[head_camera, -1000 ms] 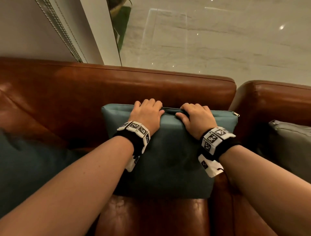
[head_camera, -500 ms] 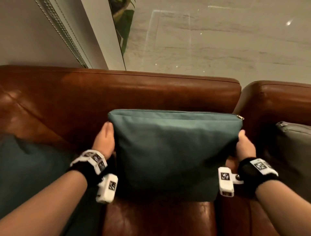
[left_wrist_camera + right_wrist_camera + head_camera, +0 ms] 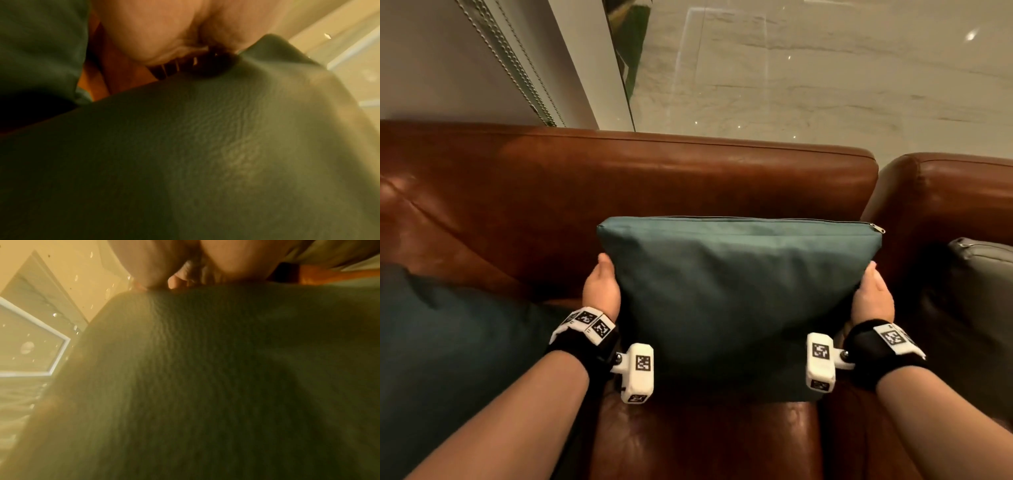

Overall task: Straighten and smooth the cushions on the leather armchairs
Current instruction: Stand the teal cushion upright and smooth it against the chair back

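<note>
A teal cushion (image 3: 739,291) stands upright against the backrest of the brown leather armchair (image 3: 654,171), zipper edge on top. My left hand (image 3: 601,287) grips its left side and my right hand (image 3: 873,294) grips its right side. Each thumb lies at the front; the fingers are hidden behind the fabric. The cushion's sides dent inward where I hold them. In the left wrist view the teal cushion (image 3: 205,146) fills the frame under my left hand (image 3: 154,32). The right wrist view shows the cushion (image 3: 205,369) below my right hand (image 3: 226,259).
A darker teal cushion (image 3: 448,342) lies on the seat to the left. A second leather armchair (image 3: 945,192) stands to the right with a grey cushion (image 3: 979,291) on it. Behind the chairs are a marble floor (image 3: 825,85) and a wall with a bead chain (image 3: 510,61).
A second ago both hands rested on the cushion's top edge. They dropped to its left and right sides and now hold it there; the top edge has sprung back straight.
</note>
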